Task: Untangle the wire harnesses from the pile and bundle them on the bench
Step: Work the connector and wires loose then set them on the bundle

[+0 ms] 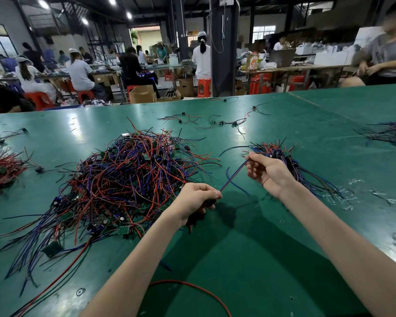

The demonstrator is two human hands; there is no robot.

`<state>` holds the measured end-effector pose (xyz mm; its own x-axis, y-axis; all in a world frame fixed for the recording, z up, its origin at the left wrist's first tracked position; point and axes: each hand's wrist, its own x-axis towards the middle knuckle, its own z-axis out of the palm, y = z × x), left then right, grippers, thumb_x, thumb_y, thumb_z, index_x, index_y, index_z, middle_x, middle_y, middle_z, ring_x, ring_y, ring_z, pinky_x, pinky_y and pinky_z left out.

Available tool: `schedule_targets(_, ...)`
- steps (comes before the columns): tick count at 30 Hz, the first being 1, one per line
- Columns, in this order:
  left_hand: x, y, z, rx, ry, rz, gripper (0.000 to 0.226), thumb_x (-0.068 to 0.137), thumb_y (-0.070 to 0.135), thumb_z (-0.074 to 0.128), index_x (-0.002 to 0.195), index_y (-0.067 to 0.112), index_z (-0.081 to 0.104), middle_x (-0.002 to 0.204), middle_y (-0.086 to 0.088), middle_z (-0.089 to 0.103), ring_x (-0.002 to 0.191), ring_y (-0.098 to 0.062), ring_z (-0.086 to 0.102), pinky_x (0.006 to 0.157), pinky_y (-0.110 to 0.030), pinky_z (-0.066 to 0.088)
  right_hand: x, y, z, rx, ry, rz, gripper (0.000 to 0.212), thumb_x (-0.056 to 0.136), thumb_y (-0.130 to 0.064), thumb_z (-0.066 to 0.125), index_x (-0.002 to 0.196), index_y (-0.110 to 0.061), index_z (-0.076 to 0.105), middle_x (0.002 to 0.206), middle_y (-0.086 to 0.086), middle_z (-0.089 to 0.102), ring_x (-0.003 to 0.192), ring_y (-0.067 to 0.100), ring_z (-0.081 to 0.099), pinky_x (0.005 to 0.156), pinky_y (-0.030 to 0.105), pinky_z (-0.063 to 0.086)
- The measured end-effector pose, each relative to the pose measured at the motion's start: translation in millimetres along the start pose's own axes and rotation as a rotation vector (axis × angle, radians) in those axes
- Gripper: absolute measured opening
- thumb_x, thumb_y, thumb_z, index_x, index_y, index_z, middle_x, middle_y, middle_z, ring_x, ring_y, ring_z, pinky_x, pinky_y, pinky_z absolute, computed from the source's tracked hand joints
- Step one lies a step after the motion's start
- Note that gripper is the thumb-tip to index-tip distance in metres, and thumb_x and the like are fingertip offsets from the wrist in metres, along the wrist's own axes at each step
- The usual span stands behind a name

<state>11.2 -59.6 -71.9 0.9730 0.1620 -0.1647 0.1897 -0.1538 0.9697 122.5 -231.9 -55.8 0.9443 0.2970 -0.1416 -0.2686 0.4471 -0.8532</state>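
Over the green bench (272, 236), the left hand (196, 199) and right hand (266, 170) each pinch an end of one harness (232, 177), stretched taut between them, beside the tangled pile (128, 177).

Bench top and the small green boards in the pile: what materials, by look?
Bench top: smooth green mat, probably rubber or vinyl; semi-gloss, it reflects the ceiling lights. Green boards: likely fibreglass circuit board with mounted parts; too small to confirm.

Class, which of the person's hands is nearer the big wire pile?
Left. The left hand is at the pile's right edge; the right hand is farther right, by a smaller bundle.
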Motion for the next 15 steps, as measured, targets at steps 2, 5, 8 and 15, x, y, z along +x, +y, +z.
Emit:
schedule_targets(2,-0.1,0.1,0.4,-0.01,-0.011,0.0,0.017,0.087,0.009,0.065,0.07,0.012,0.069,0.057,0.003,0.062,0.048,-0.004,0.057,0.039,-0.015,0.034,0.5,-0.6,-1.3,0.104,-0.011,0.107,0.018,0.092,-0.011,0.057,0.078,0.0,0.061,0.052,0.003,0.06,0.044,0.008,0.057,0.043,0.018,0.051)
schedule_targets(5,-0.2,0.1,0.7,-0.011,-0.022,0.007,0.017,0.087,0.01,0.066,0.071,0.012,0.069,0.062,0.001,0.063,0.05,-0.006,0.057,0.041,-0.015,0.034,1.5,0.5,-3.0,0.238,-0.007,0.205,0.022,0.093,-0.01,0.055,0.075,0.001,0.06,0.053,0.005,0.06,0.043,0.008,0.058,0.041,0.016,0.049)
schedule_targets(8,-0.2,-0.7,0.1,0.005,-0.023,0.012,0.016,0.087,0.01,0.066,0.071,0.013,0.069,0.064,0.0,0.063,0.051,-0.006,0.058,0.042,-0.016,0.034,2.7,2.4,-2.7,0.266,0.019,0.239,0.02,0.091,-0.008,0.057,0.074,0.002,0.059,0.052,0.006,0.061,0.041,0.009,0.057,0.04,0.015,0.048)
schedule_targets(15,-0.3,-1.7,-0.8,0.002,-0.025,0.012,0.017,0.086,0.01,0.066,0.07,0.014,0.07,0.062,0.002,0.063,0.051,-0.006,0.058,0.042,-0.016,0.035,4.3,3.6,-5.9,0.194,0.036,0.2,0.014,0.084,-0.01,0.065,0.075,-0.001,0.061,0.054,0.003,0.058,0.043,0.007,0.056,0.043,0.015,0.05)
